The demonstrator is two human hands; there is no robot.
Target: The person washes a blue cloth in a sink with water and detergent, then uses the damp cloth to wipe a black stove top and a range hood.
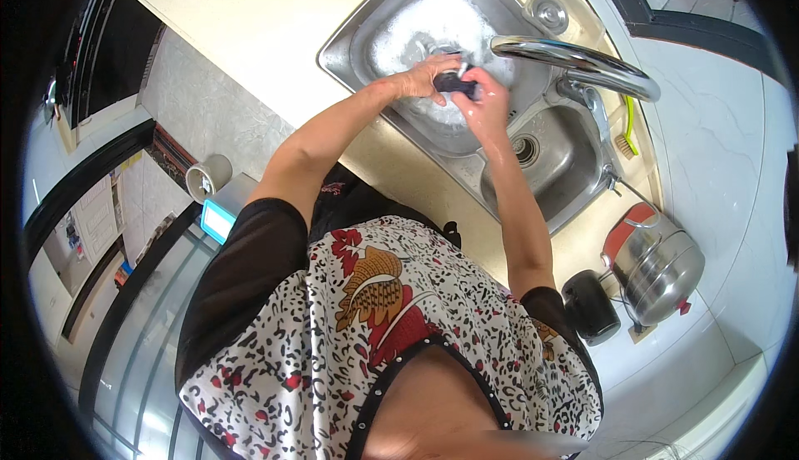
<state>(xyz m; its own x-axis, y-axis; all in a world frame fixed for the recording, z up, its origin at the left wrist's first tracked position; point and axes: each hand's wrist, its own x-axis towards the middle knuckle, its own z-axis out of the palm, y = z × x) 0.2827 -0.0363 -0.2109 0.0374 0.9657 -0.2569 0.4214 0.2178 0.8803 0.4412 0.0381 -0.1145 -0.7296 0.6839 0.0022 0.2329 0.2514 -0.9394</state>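
Observation:
Over the larger basin of a stainless steel double sink (368,29), both hands are on a small dark object (455,84) with a pale part, too blurred to name. My left hand (431,78) lies along its left side, fingers spread around it. Its right end is gripped by the wet fingers of my right hand (485,103). White suds and water (431,17) fill much of the basin beneath, and something shiny, partly hidden, shows in them. The arched chrome faucet (574,57) reaches over the basin from the right, its spout end near my right hand.
The smaller basin (562,154) with its drain lies right of my right forearm. A green-handled brush (628,129) rests behind the faucet. A steel kettle or pot (661,266) and a black container (590,307) stand at the right. Beige countertop (231,17) extends to the upper left.

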